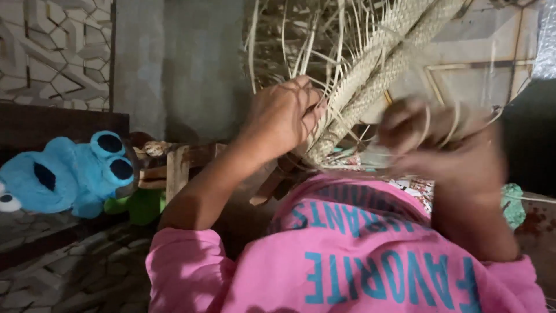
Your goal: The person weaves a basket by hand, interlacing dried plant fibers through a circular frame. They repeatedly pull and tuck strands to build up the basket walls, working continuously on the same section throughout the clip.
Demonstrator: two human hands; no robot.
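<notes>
A half-woven band of pale straw point(370, 69) runs from the top right down to the middle, with several loose strands point(301, 40) fanning out from it. My left hand point(284, 116) is closed around the band's lower edge and some strands. My right hand point(440, 142) is blurred with motion just right of the band, fingers curled with thin strands running across them. Both arms reach up from the pink sleeves of my printed shirt point(347, 255).
A blue plush toy with big dark eyes point(69, 174) lies at the left beside a green toy point(142, 206). A wooden frame piece point(176, 168) stands behind my left arm. Patterned tiles point(63, 272) cover the floor, and a grey wall point(174, 64) rises behind.
</notes>
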